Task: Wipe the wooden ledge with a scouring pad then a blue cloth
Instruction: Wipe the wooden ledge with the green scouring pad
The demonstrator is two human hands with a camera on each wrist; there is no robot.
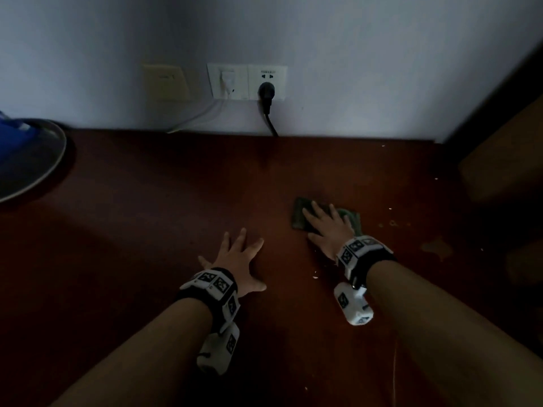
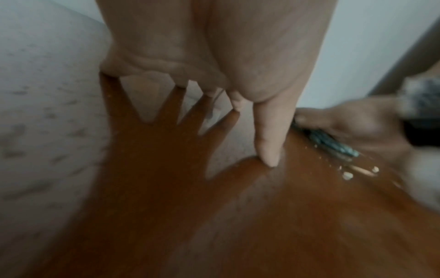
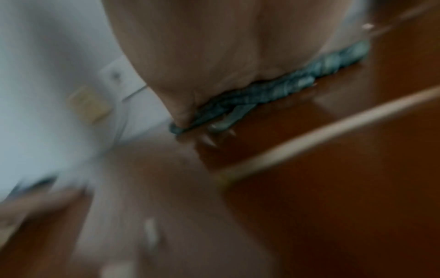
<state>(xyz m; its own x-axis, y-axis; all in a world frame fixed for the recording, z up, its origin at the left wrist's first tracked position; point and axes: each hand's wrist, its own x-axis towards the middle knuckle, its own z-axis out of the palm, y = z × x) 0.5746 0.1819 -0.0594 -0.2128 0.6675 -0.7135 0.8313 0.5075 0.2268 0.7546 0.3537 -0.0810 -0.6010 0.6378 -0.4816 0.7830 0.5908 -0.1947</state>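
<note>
A dark reddish wooden ledge (image 1: 176, 201) runs below a pale wall. On it, right of centre, lies a flat green scouring pad (image 1: 299, 214), with my right hand (image 1: 326, 224) pressing down on it, fingers straight and spread. The right wrist view is blurred and shows the pad (image 3: 281, 86) squeezed under the palm. My left hand (image 1: 238, 257) lies flat on the bare wood (image 2: 285, 225) to the pad's left, fingers splayed, holding nothing. From the left wrist view the pad (image 2: 333, 144) shows under the right hand (image 2: 352, 124). No blue cloth is in view.
Pale crumbs (image 1: 392, 223) and a dull smear (image 1: 437, 248) mark the wood right of the pad. Wall sockets with a black plug (image 1: 266, 92) and cables sit behind. A round fan base (image 1: 26, 160) stands far left; a wooden piece (image 1: 505, 154) stands far right.
</note>
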